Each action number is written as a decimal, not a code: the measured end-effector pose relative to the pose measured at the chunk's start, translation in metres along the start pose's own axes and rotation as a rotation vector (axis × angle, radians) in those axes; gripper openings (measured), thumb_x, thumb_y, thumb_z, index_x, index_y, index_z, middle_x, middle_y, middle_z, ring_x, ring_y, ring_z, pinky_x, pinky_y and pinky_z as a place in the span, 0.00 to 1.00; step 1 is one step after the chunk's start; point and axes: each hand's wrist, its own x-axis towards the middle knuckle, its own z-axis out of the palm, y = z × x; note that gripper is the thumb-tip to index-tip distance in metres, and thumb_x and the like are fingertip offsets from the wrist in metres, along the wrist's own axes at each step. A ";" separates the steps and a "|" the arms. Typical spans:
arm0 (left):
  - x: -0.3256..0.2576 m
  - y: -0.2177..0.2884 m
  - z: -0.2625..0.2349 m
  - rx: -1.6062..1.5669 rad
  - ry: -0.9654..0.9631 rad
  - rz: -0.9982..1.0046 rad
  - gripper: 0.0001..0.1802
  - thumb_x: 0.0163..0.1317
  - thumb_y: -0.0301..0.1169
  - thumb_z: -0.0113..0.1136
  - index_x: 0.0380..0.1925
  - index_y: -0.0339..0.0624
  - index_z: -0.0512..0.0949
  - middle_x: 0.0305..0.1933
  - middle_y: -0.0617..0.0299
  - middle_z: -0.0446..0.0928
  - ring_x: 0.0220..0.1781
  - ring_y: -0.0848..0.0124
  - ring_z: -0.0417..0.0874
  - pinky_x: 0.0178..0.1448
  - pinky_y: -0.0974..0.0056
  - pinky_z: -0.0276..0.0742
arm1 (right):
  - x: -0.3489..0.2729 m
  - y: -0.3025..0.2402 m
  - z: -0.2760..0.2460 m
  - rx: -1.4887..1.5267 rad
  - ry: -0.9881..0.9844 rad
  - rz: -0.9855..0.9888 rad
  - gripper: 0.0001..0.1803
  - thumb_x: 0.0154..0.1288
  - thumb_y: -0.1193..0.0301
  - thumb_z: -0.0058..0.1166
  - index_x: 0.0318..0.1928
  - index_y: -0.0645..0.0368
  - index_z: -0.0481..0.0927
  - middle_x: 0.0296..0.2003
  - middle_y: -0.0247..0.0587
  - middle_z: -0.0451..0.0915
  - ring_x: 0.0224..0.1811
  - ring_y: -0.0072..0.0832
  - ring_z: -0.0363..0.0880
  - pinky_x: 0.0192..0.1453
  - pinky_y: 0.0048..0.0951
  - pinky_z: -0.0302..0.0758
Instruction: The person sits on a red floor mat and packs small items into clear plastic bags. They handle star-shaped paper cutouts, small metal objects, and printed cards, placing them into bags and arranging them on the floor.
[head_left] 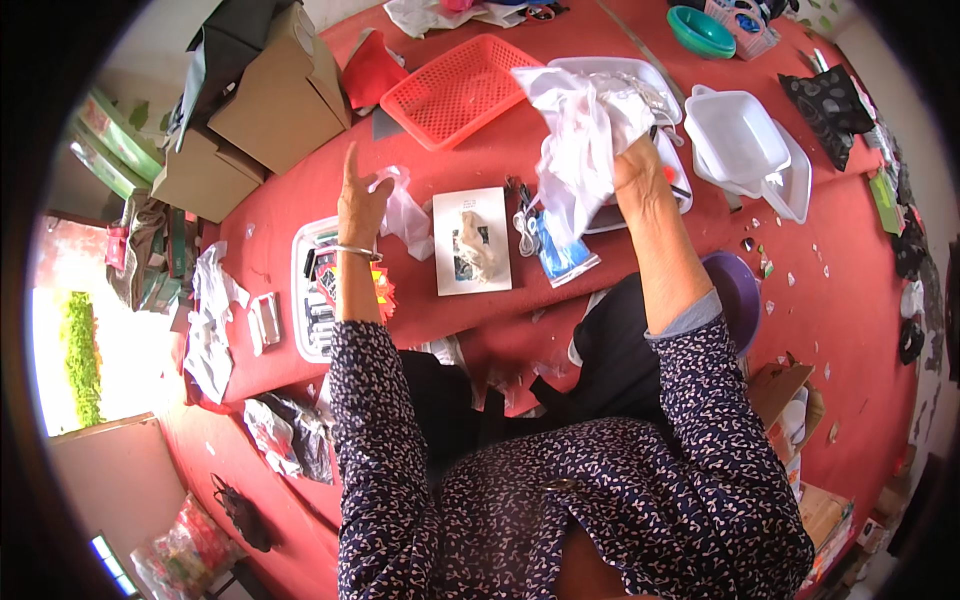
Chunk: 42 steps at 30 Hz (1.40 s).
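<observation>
Fingers (350,167) of our bare left hand (362,206) stand spread, seemingly gripping nothing, just beside a crumpled, pinkish translucent plastic bag (408,222). Further right, a thin, rumpled white plastic bag (577,150) hangs from our right hand (637,172), clamped on its right side near a white plastic tray (612,63). We'd best grip lightly, steadying its loose left side with free fingers.

right hand (634,168): holds white plastic bag (578,150) | left hand (364,196): spread near pinkish bag (407,217) | 1 red basket (455,92) beyond
</observation>
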 end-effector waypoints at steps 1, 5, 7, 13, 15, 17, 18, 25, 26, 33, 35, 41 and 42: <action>-0.002 0.005 -0.001 -0.117 0.036 0.039 0.37 0.47 0.30 0.61 0.59 0.39 0.57 0.46 0.48 0.73 0.42 0.62 0.78 0.44 0.65 0.73 | -0.007 0.009 0.005 -0.228 0.022 -0.091 0.09 0.59 0.70 0.50 0.38 0.60 0.73 0.30 0.39 0.76 0.30 0.25 0.76 0.33 0.24 0.76; -0.036 0.058 0.021 -0.957 -0.413 -0.127 0.40 0.49 0.39 0.62 0.60 0.42 0.55 0.61 0.49 0.59 0.61 0.62 0.61 0.59 0.56 0.60 | -0.028 0.035 0.048 -0.195 0.114 0.003 0.15 0.60 0.66 0.49 0.44 0.61 0.72 0.35 0.35 0.76 0.36 0.20 0.74 0.39 0.20 0.72; -0.051 0.056 0.036 -1.147 -0.507 -0.054 0.43 0.48 0.41 0.63 0.62 0.43 0.52 0.63 0.52 0.55 0.62 0.60 0.58 0.60 0.50 0.58 | -0.019 0.058 0.028 -0.208 0.116 0.130 0.13 0.60 0.67 0.48 0.43 0.61 0.74 0.35 0.34 0.76 0.35 0.19 0.74 0.40 0.20 0.71; -0.064 0.081 0.028 -0.866 -0.491 -0.205 0.25 0.49 0.26 0.60 0.48 0.30 0.65 0.39 0.57 0.75 0.38 0.68 0.78 0.45 0.64 0.74 | -0.002 0.075 0.013 -0.742 0.170 0.138 0.07 0.56 0.74 0.48 0.31 0.64 0.78 0.25 0.30 0.76 0.28 0.15 0.71 0.31 0.18 0.68; -0.071 0.088 0.021 -0.938 -0.445 -0.292 0.22 0.51 0.24 0.58 0.46 0.29 0.66 0.39 0.55 0.76 0.37 0.67 0.79 0.41 0.65 0.76 | 0.001 0.068 0.017 -0.866 0.249 0.118 0.07 0.55 0.73 0.49 0.31 0.64 0.78 0.23 0.30 0.75 0.26 0.15 0.70 0.29 0.19 0.68; -0.072 0.085 0.018 -0.930 -0.378 -0.308 0.21 0.51 0.24 0.58 0.46 0.29 0.66 0.40 0.55 0.75 0.38 0.66 0.79 0.41 0.65 0.76 | 0.000 0.060 0.021 -0.528 0.408 0.092 0.06 0.55 0.74 0.49 0.28 0.62 0.78 0.20 0.34 0.75 0.21 0.21 0.71 0.28 0.22 0.70; -0.073 0.086 0.018 -0.934 -0.384 -0.301 0.19 0.54 0.25 0.56 0.45 0.30 0.67 0.40 0.55 0.75 0.37 0.67 0.79 0.41 0.65 0.77 | 0.000 0.051 0.020 -0.306 0.467 0.127 0.05 0.55 0.74 0.49 0.28 0.62 0.77 0.20 0.35 0.75 0.21 0.22 0.72 0.27 0.23 0.71; -0.046 0.045 0.012 -1.190 -0.156 -0.409 0.20 0.61 0.34 0.46 0.50 0.34 0.67 0.42 0.57 0.75 0.40 0.70 0.78 0.47 0.67 0.74 | 0.000 0.029 0.002 -0.077 0.759 -0.026 0.10 0.59 0.67 0.46 0.28 0.61 0.74 0.20 0.38 0.76 0.15 0.22 0.72 0.17 0.20 0.66; -0.034 0.017 0.011 -1.339 -0.105 -0.465 0.19 0.60 0.35 0.47 0.48 0.35 0.69 0.37 0.57 0.76 0.30 0.71 0.77 0.35 0.71 0.75 | 0.000 0.032 0.006 -0.097 0.767 -0.030 0.11 0.59 0.66 0.46 0.27 0.61 0.74 0.19 0.38 0.76 0.14 0.22 0.71 0.16 0.19 0.64; -0.042 0.016 0.000 -1.194 -0.046 -0.439 0.18 0.60 0.40 0.46 0.42 0.39 0.73 0.21 0.63 0.75 0.14 0.75 0.72 0.16 0.74 0.68 | -0.031 0.076 0.051 -0.646 -0.084 0.639 0.29 0.65 0.49 0.32 0.29 0.63 0.76 0.20 0.41 0.78 0.16 0.25 0.75 0.16 0.19 0.66; -0.039 0.017 0.009 -1.291 -0.086 -0.310 0.17 0.58 0.38 0.50 0.45 0.41 0.71 0.37 0.63 0.76 0.33 0.72 0.78 0.35 0.69 0.75 | -0.036 0.092 0.053 -0.744 -0.115 0.869 0.35 0.64 0.44 0.26 0.32 0.65 0.75 0.24 0.47 0.79 0.20 0.28 0.78 0.20 0.19 0.70; -0.054 0.053 0.005 -1.605 -0.126 -0.189 0.12 0.61 0.27 0.45 0.45 0.36 0.67 0.42 0.56 0.75 0.41 0.65 0.79 0.44 0.61 0.78 | -0.035 0.130 0.038 -0.658 -0.136 0.773 0.47 0.52 0.34 0.37 0.62 0.55 0.52 0.50 0.45 0.65 0.43 0.27 0.69 0.42 0.27 0.70; -0.054 0.055 0.005 -1.585 -0.106 -0.181 0.12 0.61 0.27 0.45 0.45 0.37 0.67 0.42 0.56 0.74 0.41 0.65 0.78 0.44 0.61 0.78 | -0.034 0.132 0.038 -0.622 -0.078 0.668 0.47 0.53 0.36 0.40 0.63 0.54 0.49 0.51 0.44 0.64 0.44 0.27 0.68 0.43 0.27 0.69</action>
